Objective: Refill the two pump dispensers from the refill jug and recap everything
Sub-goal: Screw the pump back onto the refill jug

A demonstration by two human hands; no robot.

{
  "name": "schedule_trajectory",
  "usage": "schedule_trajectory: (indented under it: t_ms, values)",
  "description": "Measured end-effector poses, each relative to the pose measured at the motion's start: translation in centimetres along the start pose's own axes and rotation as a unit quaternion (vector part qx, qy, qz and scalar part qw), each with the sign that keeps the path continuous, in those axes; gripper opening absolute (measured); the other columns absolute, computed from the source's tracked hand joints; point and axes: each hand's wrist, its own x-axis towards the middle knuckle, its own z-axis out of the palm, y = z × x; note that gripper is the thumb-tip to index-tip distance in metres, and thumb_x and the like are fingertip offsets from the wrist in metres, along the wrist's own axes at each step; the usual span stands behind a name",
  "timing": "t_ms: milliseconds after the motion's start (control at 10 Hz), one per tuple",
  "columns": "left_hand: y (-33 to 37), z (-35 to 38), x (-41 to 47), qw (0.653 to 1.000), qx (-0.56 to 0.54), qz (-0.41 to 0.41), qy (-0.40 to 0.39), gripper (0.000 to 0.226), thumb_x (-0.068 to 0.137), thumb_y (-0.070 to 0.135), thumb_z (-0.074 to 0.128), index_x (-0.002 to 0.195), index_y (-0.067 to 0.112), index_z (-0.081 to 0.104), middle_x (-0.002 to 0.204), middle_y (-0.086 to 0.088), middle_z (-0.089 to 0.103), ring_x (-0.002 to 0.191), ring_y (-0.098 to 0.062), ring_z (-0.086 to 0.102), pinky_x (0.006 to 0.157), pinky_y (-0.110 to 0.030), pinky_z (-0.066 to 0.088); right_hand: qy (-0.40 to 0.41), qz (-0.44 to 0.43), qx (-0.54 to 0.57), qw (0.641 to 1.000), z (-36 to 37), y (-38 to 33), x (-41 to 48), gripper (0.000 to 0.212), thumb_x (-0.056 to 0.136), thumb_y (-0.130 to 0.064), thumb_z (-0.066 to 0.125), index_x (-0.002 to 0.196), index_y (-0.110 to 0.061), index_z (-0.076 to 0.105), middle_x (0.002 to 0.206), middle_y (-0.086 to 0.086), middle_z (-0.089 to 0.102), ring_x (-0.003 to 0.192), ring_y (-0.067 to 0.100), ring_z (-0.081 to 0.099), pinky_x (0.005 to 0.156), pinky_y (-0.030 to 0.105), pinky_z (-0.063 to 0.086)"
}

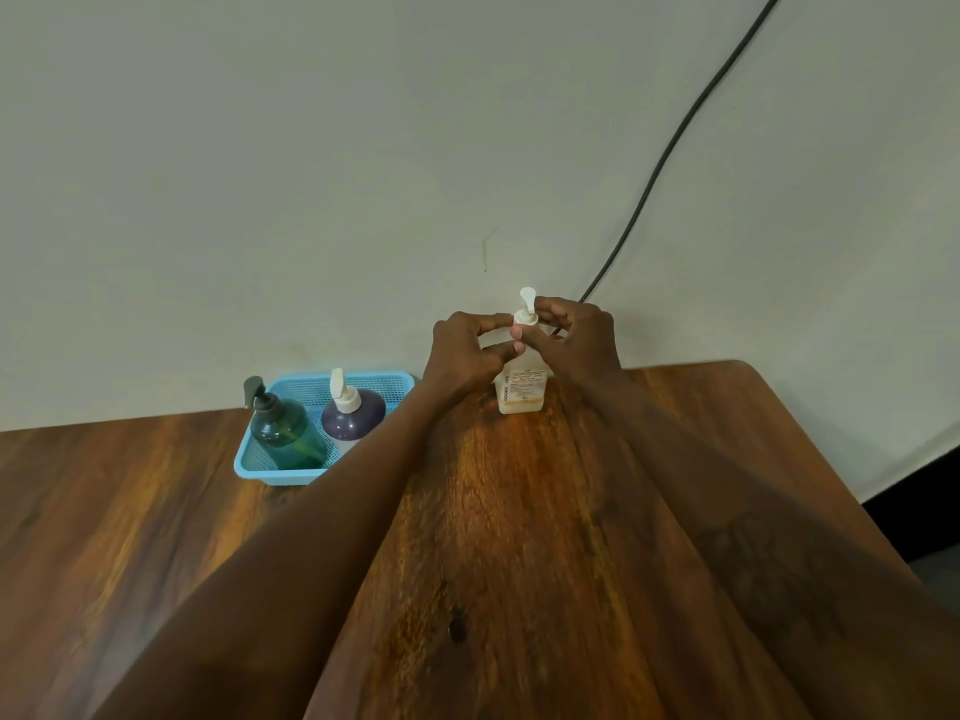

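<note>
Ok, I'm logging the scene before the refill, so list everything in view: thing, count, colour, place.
labelled pump bottle: 1, clear with white pump, far table edge, between both hands
green pump bottle: 1, dark pump, left in basket
purple pump bottle: 1, white pump, right in basket
basket: 1, light blue, left of the hands
table: 1, brown wood
cable: 1, black, on wall
left hand: on the bottle's neck
right hand: at pump collar

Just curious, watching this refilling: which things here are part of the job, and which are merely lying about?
Part of the job:
- labelled pump bottle, held by left hand and right hand
- green pump dispenser
- purple pump dispenser
- blue basket

Lying about:
- black cable
</note>
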Motion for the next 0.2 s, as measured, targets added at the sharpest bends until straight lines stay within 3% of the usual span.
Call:
schedule_trajectory:
  t_ms: [100,200]
  values:
    - [0.38,-0.36,-0.55,1.000,-0.006,0.005,-0.005,0.046,0.085,0.029,0.080,0.129,0.019,0.070,0.132,-0.001,0.067,0.124,-0.023,0.063,0.099,-0.029,0.052,-0.026,0.000,-0.015,1.000,-0.13,-0.61,-0.16,0.059,0.079,-0.039,0.085,0.130,-0.015,0.069,0.125,0.002,0.074,0.102,0.000,0.065,0.076,0.008,0.048]
    - [0.49,-0.51,-0.72,1.000,-0.010,0.005,-0.009,0.053,0.083,0.030,0.082,0.133,0.019,0.068,0.134,-0.002,0.066,0.124,-0.023,0.062,0.096,-0.023,0.051,-0.034,0.003,-0.011,0.999,-0.44,-0.85,-0.13,0.063,0.078,-0.039,0.086,0.132,-0.015,0.068,0.128,0.004,0.072,0.110,0.009,0.069,0.083,0.018,0.055]
